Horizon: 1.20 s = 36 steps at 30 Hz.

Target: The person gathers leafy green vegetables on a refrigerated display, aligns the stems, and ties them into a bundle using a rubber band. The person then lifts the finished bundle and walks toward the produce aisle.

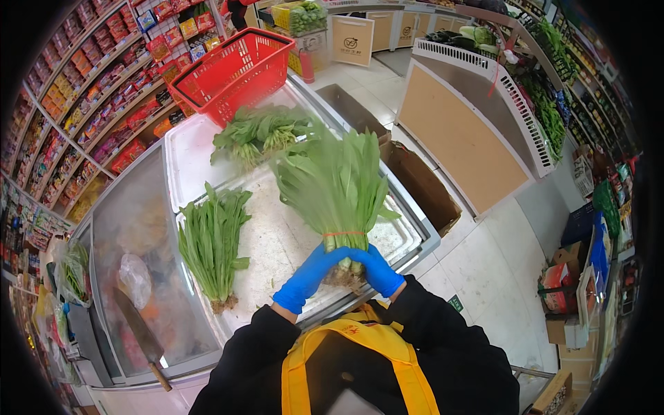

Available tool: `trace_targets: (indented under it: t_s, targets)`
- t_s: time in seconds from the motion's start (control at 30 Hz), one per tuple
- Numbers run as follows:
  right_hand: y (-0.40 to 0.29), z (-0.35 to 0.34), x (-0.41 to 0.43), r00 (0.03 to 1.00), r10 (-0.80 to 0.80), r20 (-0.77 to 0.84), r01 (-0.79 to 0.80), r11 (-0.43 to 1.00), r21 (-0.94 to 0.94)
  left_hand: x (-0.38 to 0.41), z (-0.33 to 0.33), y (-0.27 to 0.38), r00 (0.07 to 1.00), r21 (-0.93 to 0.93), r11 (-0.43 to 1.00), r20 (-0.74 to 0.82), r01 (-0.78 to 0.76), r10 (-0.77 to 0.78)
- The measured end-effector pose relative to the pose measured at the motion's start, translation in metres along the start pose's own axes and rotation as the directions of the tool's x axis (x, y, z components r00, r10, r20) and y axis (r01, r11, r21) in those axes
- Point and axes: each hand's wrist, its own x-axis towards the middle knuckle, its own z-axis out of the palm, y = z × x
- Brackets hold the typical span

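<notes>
Both of my hands wear blue gloves and grip a large bunch of leafy green vegetables (337, 187) at its stem end. My left hand (316, 275) wraps the stems from the left, and my right hand (381, 270) closes from the right. An orange-red band (344, 233) circles the stems just above my fingers. Brown roots (345, 277) hang out below my hands. Left of this bunch, loose long-leaved greens (212, 241) lie on a white foam board (267, 228), roots towards me. Farther back is a pile of smaller greens (262, 129).
A red shopping basket (244, 78) stands at the board's far end. A cleaver-like knife (137, 324) lies on the freezer's glass lid (104, 228), beside a crumpled plastic bag (136, 280). Cardboard boxes (420, 184) sit on the floor right of the freezer, near a vegetable stand (461, 135).
</notes>
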Motion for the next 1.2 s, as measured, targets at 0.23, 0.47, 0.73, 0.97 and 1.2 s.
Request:
trace_targets:
  t_s: [0.23, 0.47, 0.73, 0.97, 1.2]
  targets:
    - [-0.034, 0.007, -0.012, 0.993, -0.116, -0.002, 0.111, 0.954, -0.280, 0.001, 0.011, 0.004, 0.992, 0.219, 0.972, -0.069, -0.090, 0.108]
    - [-0.015, 0.000, -0.003, 1.000, -0.001, -0.003, 0.001, 0.982, -0.188, -0.003, -0.002, -0.028, 0.921, 0.518, 0.798, -0.048, -0.308, 0.386]
    - [-0.009, -0.010, 0.004, 0.997, 0.020, 0.072, 0.017, 0.875, -0.483, -0.016, -0.009, 0.004, 0.981, -0.314, 0.930, 0.083, 0.191, -0.174]
    - [-0.020, 0.001, -0.016, 0.945, -0.326, -0.037, 0.086, 0.354, -0.931, 0.004, -0.023, -0.070, 0.979, -0.511, 0.842, -0.005, 0.175, -0.206]
    - [-0.013, -0.010, -0.019, 0.968, -0.249, 0.043, 0.125, 0.323, -0.938, 0.003, -0.015, -0.073, 0.978, -0.479, 0.863, -0.045, 0.158, -0.204]
